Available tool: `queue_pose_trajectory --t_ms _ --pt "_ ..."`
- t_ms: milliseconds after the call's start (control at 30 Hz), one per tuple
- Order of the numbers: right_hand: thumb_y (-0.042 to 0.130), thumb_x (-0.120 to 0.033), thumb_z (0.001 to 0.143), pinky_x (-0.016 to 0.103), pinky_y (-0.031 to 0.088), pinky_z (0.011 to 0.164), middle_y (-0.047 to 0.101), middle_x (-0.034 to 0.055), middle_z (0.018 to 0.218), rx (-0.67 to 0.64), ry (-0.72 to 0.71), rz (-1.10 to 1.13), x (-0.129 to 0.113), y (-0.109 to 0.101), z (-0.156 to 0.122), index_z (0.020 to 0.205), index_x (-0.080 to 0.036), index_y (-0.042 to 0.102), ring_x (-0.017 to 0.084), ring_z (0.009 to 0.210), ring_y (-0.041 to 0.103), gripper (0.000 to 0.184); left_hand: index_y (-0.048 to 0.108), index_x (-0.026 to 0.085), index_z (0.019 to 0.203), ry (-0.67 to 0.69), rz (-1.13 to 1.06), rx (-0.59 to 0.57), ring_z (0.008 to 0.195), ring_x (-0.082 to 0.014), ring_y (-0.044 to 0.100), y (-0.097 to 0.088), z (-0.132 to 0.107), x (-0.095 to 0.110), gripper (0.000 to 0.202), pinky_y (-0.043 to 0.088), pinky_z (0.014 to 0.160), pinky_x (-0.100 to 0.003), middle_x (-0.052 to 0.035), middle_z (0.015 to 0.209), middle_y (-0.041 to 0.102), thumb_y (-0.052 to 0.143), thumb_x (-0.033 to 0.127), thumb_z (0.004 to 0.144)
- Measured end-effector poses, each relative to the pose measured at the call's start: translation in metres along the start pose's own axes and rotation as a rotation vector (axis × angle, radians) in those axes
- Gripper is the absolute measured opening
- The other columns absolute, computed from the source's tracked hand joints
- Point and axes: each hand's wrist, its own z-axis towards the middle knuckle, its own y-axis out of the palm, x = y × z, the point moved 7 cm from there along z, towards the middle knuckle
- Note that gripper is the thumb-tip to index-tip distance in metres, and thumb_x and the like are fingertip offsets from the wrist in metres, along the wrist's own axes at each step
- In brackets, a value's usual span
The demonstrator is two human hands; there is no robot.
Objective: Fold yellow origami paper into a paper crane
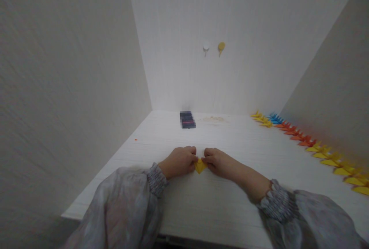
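A small piece of yellow folded paper (200, 166) sits between my two hands near the middle of the table, its lower corner pointing toward me. My left hand (181, 160) pinches its left side with thumb and fingers closed. On the opposite side my right hand (215, 161) grips the paper the same way. The fingers cover the paper's outer parts, so only its creased centre and tip show.
Folded paper cranes in yellow (340, 162), red-orange (296, 133) and blue (275, 118) line the table's right side. A dark, blurred flat object (187, 120) lies at the back. An orange scrap (136, 139) is at left. Two hooks, white (205, 46) and yellow (221, 47), hang on the wall.
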Motion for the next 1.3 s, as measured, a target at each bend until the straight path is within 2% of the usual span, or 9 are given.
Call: queue_pose_trajectory --t_ms 267,500,667,733,867,1033,1133,1233,1300 --pt "0.042 -0.018 0.078 0.028 0.034 0.067 0.056 0.0056 0.079 -0.079 0.053 -0.120 -0.008 -0.007 -0.002 0.082 -0.017 0.061 0.015 0.071 0.052 0.020 0.063 0.020 0.081 -0.049 -0.040 -0.007 0.075 -0.0156 0.050 -0.006 -0.002 0.001 0.029 0.038 0.056 -0.024 -0.0053 0.082 0.052 0.039 0.035 0.077" --pt "0.043 -0.015 0.075 0.029 0.036 0.063 0.059 0.0092 0.079 -0.117 0.026 -0.271 -0.035 -0.014 0.000 0.080 -0.012 0.060 0.019 0.072 0.054 0.018 0.061 0.016 0.078 -0.012 0.035 -0.061 0.068 -0.0153 0.051 -0.021 0.000 0.023 0.029 0.039 0.055 -0.025 -0.0064 0.081 0.052 0.038 0.034 0.078" --pt "0.044 -0.016 0.076 0.026 0.036 0.064 0.058 0.0082 0.081 -0.060 0.098 -0.175 -0.032 -0.021 -0.008 0.080 -0.013 0.059 0.016 0.074 0.053 0.016 0.060 0.016 0.077 0.024 0.019 -0.058 0.065 -0.0135 0.051 -0.027 -0.003 0.029 0.024 0.037 0.054 -0.024 -0.0046 0.081 0.052 0.040 0.030 0.076" --pt "0.043 -0.017 0.077 0.023 0.036 0.062 0.057 0.0058 0.079 -0.025 0.136 -0.056 -0.025 -0.023 -0.012 0.078 -0.014 0.059 0.014 0.072 0.052 0.016 0.061 0.017 0.076 0.019 -0.081 -0.060 0.065 -0.0112 0.050 -0.026 -0.006 0.026 0.022 0.037 0.056 -0.022 -0.0027 0.082 0.052 0.042 0.030 0.076" --pt "0.045 -0.026 0.079 0.020 0.036 0.058 0.056 0.0026 0.077 0.024 0.191 0.154 -0.009 -0.020 -0.010 0.080 -0.016 0.059 0.011 0.068 0.051 0.017 0.061 0.016 0.075 -0.038 -0.330 0.030 0.069 -0.0097 0.049 -0.020 -0.006 0.008 0.021 0.037 0.064 -0.020 -0.0014 0.081 0.052 0.048 0.034 0.074" --pt "0.041 -0.024 0.082 0.022 0.037 0.064 0.052 0.0033 0.081 0.144 0.203 0.225 0.003 -0.016 0.001 0.079 -0.017 0.058 0.012 0.075 0.050 0.018 0.058 0.015 0.079 -0.115 -0.573 0.112 0.061 -0.0079 0.043 -0.007 -0.001 -0.014 0.024 0.034 0.057 -0.020 0.0016 0.071 0.049 0.057 0.035 0.067" --pt "0.038 -0.022 0.083 0.023 0.037 0.061 0.050 0.0026 0.077 0.219 0.244 0.264 0.007 -0.015 0.003 0.075 -0.016 0.052 0.012 0.070 0.048 0.018 0.055 0.015 0.080 -0.243 -0.708 0.142 0.055 -0.0068 0.038 0.003 0.002 -0.026 0.030 0.031 0.051 -0.019 0.0038 0.066 0.045 0.062 0.037 0.061" --pt "0.036 -0.023 0.083 0.024 0.036 0.058 0.049 0.0013 0.070 0.321 0.308 0.398 0.013 -0.015 0.003 0.072 -0.016 0.047 0.012 0.064 0.045 0.017 0.053 0.014 0.078 -0.360 -0.903 0.143 0.052 -0.0064 0.036 0.015 0.006 -0.032 0.034 0.028 0.048 -0.019 0.0051 0.060 0.043 0.063 0.039 0.058" --pt "0.035 -0.026 0.083 0.024 0.035 0.054 0.047 0.0002 0.064 0.353 0.371 0.523 0.018 -0.013 0.003 0.068 -0.017 0.044 0.012 0.060 0.043 0.020 0.053 0.013 0.075 -0.372 -1.062 0.148 0.052 -0.0060 0.037 0.021 0.010 -0.032 0.033 0.029 0.049 -0.019 0.0047 0.059 0.044 0.063 0.040 0.059"
